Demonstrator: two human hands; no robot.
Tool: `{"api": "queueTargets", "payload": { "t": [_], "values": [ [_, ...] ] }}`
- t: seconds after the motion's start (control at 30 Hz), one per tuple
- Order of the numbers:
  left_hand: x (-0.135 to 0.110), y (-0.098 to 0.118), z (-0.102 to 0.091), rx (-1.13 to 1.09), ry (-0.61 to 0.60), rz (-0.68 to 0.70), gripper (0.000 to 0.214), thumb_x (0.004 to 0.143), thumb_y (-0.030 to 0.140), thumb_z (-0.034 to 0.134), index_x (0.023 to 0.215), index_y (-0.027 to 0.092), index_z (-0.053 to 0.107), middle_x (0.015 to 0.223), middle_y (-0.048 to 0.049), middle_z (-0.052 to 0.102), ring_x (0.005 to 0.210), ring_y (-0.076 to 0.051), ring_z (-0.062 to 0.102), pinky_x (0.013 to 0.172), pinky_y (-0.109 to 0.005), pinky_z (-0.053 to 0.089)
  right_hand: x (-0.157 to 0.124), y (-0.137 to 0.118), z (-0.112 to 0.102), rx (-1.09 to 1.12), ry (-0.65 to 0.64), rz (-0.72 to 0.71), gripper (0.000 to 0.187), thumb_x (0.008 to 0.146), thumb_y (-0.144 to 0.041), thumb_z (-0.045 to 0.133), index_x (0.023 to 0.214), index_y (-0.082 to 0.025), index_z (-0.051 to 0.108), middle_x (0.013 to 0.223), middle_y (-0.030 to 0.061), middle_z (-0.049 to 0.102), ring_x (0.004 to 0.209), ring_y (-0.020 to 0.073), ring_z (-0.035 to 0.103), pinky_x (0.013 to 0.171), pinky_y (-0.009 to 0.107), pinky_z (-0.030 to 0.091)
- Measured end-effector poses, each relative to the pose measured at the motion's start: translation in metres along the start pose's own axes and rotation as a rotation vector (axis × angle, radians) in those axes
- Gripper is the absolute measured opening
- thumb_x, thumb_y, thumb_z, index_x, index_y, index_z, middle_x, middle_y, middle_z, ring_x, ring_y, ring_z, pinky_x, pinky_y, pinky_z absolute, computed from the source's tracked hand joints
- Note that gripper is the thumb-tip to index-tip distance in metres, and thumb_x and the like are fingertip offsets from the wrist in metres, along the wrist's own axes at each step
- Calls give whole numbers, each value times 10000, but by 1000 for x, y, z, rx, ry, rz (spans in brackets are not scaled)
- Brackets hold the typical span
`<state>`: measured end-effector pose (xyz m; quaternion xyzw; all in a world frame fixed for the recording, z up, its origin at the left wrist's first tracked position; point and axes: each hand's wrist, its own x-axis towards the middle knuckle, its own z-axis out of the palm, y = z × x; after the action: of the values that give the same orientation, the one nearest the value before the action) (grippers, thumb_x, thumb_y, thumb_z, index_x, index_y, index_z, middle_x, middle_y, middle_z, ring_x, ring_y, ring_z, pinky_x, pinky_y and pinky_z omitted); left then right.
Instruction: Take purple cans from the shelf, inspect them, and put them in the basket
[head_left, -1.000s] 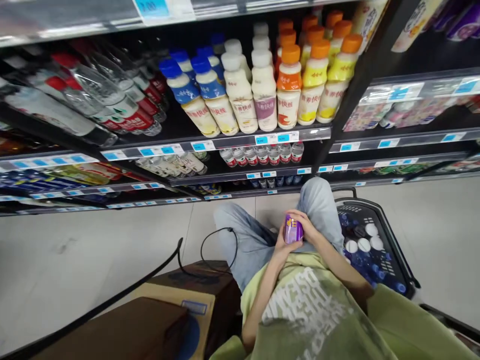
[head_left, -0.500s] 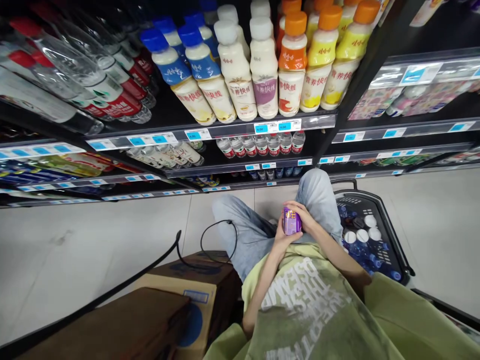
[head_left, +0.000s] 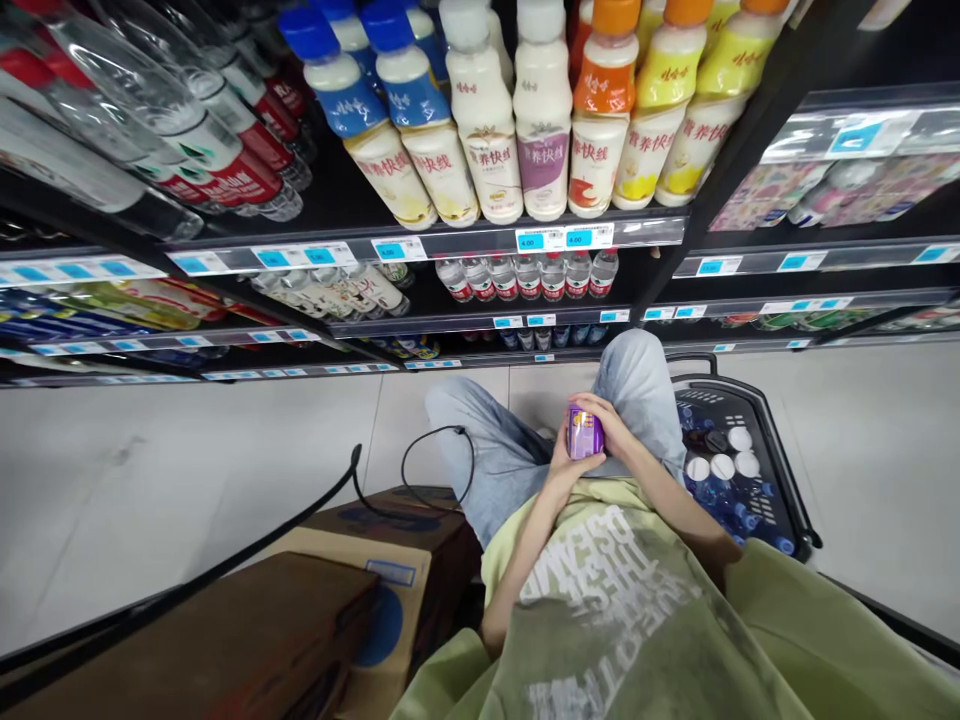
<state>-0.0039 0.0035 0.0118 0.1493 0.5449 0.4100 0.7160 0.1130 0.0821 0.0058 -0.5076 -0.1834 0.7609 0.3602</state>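
Note:
Just above my lap, between my bent knees, both hands are closed around a small purple can with yellow print and a pale panel. My left hand grips it from the left and below, its thumb along the bottom edge. Over the top and right side curl the fingers of my right hand. The hands cover parts of the can's edges.
Ahead is a shelf rack with milk-drink bottles and water bottles. A black basket of bottles and white-lidded items stands by my right knee. Cardboard boxes and a black cable lie at my left.
The view has tipped slightly, so the shelves and my lap sit a little higher in the picture. Both hands keep nearly the same hold on the purple can.

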Motion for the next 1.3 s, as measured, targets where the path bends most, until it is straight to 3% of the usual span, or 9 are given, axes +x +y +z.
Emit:
{"api": "queueTargets", "payload": {
  "t": [0.2,0.37,0.43,0.5,0.57,0.63,0.73,0.9,1.3],
  "values": [
    [0,0,-2,118,-25,26,1061,625,258,961,1547,193,440,1478,-160,623,1350,-333,622,1212,-486,458,0,0,-1,24,-5,25,403,651,-509,895,917,-239,758,840,39,772,808,254,728,759,362,568],
    [6,40,-33,541,-70,101,498,1018,511,552,1399,202,636,1488,-157,635,1460,-327,537,1272,-531,380,-3,-4,-7,106,-68,113,429,679,-504,855,987,-243,711,828,29,766,750,235,724,712,346,576],
    [10,67,-47,840,247,286,495,1009,428,546,1414,155,626,1570,-201,551,1566,-359,387,1312,-576,281,-3,-6,-10,157,-75,156,433,689,-516,838,995,-248,691,827,26,764,701,231,717,667,345,573],
    [13,91,-53,1071,646,471,661,962,352,586,1554,77,481,1742,-248,251,1662,-399,82,1334,-637,119,-3,-7,-11,201,-62,178,426,688,-517,832,981,-247,679,831,28,764,670,232,714,633,346,569],
    [15,104,-52,1178,829,562,789,942,327,590,1635,45,340,1783,-248,28,1657,-411,-100,1320,-678,33,-2,-7,-11,225,-44,178,414,681,-506,830,960,-246,670,833,31,766,661,235,715,618,345,568],
    [17,101,-46,1131,722,564,752,967,339,559,1640,80,345,1766,-241,176,1667,-386,54,1327,-648,118,-1,-6,-10,234,-35,173,408,675,-498,829,951,-248,663,828,31,766,654,235,714,607,345,566],
    [16,71,-32,821,337,388,562,1053,429,458,1554,177,496,1454,-175,664,1430,-304,573,1246,-514,408,0,-5,-9,248,-24,166,421,665,-498,839,951,-251,654,826,27,766,657,240,715,605,353,573],
    [7,24,-13,572,-14,96,556,1043,636,448,1326,227,697,1273,-103,762,1194,-283,719,1081,-429,562,3,-4,-9,314,45,147,433,655,-505,849,933,-258,627,839,14,764,704,255,735,632,383,603],
    [10,36,-12,721,-61,91,602,1071,625,357,1417,215,629,1270,-120,765,1151,-305,731,1077,-442,540,6,0,-5,299,131,47,502,620,-491,867,979,-257,605,869,16,773,752,257,753,690,384,624]
  ]
}}
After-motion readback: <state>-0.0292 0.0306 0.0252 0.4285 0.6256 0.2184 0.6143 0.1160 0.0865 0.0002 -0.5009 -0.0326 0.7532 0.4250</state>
